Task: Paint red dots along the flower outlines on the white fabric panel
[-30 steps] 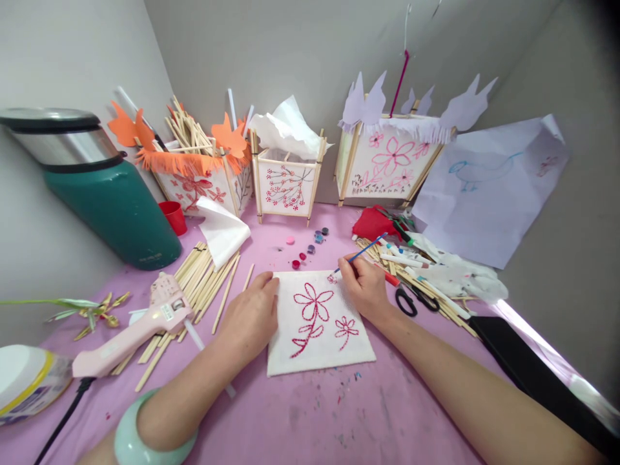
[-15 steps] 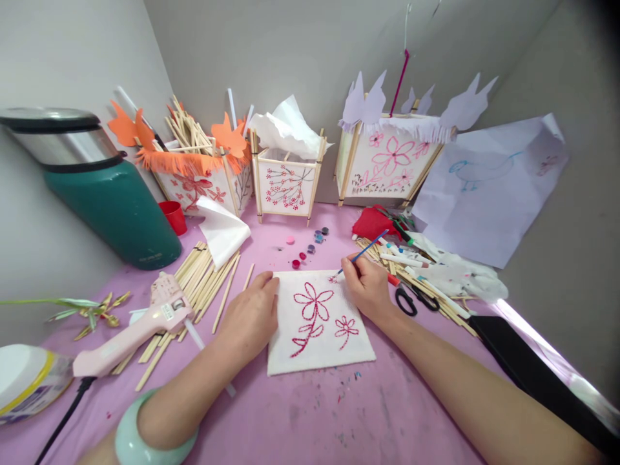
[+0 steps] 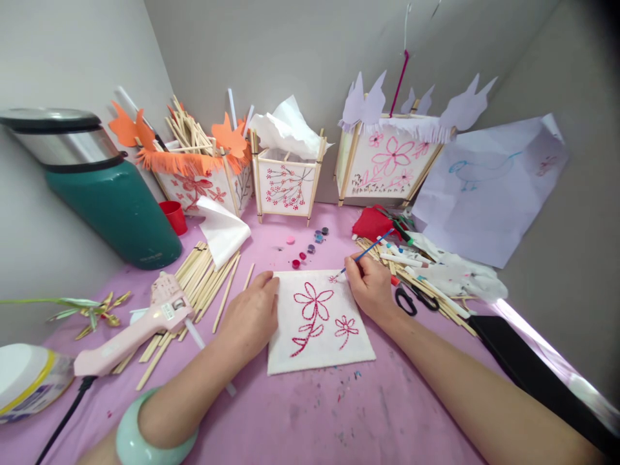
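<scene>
A square white panel (image 3: pixel 323 345) lies on the pink tabletop, with one large and one small magenta flower and a tiny flower mark near its upper right. At its upper left edge, my left hand (image 3: pixel 252 316) is closed, fingers and thumb holding the border. Closed around a thin blue paintbrush (image 3: pixel 369 248), my right hand (image 3: pixel 371 287) rests at the panel's upper right edge. The brush tip meets or nearly meets the tiny flower mark; I cannot tell which. Small paint pots (image 3: pixel 310 248) in red, pink and blue stand just behind the panel.
Behind are a small lantern (image 3: pixel 285 187), an orange-fringed one (image 3: pixel 194 187) and a purple-fringed one (image 3: pixel 392 161). To the left: a green bottle (image 3: pixel 116 213), glue gun (image 3: pixel 159 316), wooden sticks (image 3: pixel 210 284) and white-lidded tub (image 3: pixel 29 381). Scissors (image 3: pixel 407 300) lie by my right hand.
My right hand and the paintbrush have shifted slightly right, the brush tip moving a little up and right. My left hand and the panel stay put.
</scene>
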Available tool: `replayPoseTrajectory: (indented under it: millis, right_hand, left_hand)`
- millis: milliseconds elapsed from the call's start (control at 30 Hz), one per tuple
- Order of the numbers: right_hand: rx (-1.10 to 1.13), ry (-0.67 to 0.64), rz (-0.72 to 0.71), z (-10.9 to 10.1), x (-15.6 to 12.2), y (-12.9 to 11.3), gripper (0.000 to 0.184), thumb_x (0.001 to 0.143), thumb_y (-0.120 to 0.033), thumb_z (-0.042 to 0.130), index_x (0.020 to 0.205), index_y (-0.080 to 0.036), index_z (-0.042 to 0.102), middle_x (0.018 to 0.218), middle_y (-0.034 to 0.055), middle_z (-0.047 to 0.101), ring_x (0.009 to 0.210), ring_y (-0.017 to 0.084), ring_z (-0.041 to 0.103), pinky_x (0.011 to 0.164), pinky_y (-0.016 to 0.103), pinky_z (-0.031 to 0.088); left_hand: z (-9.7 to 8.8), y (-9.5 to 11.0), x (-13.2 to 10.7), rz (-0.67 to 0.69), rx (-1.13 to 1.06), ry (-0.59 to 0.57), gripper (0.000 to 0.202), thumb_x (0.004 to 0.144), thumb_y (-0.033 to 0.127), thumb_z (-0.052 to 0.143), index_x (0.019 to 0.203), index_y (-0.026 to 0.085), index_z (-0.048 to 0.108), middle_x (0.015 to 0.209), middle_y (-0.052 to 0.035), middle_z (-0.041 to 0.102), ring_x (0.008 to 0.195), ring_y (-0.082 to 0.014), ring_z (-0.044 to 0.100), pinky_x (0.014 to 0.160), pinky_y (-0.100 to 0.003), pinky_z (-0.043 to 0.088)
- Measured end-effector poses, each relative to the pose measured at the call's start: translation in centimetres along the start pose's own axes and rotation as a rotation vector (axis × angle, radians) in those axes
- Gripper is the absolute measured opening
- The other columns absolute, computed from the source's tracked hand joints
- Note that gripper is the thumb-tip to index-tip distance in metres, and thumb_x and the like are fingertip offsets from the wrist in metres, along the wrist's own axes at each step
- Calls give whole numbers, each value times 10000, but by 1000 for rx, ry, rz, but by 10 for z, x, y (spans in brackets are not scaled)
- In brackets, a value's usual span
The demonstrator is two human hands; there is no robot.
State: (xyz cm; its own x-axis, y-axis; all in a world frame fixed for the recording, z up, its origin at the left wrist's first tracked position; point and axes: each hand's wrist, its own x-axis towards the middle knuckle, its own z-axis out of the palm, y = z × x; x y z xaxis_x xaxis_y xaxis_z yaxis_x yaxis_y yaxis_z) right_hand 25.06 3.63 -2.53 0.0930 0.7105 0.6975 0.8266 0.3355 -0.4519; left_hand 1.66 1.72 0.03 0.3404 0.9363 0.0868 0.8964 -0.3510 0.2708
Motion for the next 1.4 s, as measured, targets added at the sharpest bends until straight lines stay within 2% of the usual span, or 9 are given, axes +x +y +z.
replayPoseTrajectory:
  millis: [200,700,1400]
  right_hand:
    - [9,1,-32,4,-2,0,224,875,-274,480,672,-192,525,595,-9,573,519,113,509,550,248,363]
    - [34,-44,17,4,-3,-2,229,874,-291,475,678,-191,536,556,-20,550,487,109,494,507,240,335]
    - [2,7,0,3,-2,2,235,878,-295,471,668,-200,516,601,-5,576,531,125,519,548,256,360]
  left_hand:
    - [-1,1,0,-4,15,-5,365,880,153,340,1182,138,545,1362,-106,469,1128,-272,553,937,-416,457]
    - [-1,0,0,-5,11,2,362,881,148,340,1174,140,552,1353,-104,478,1130,-267,551,951,-418,449]
    - [-1,1,0,7,9,-1,359,885,158,327,1161,139,556,1347,-121,480,1126,-271,552,938,-422,453]
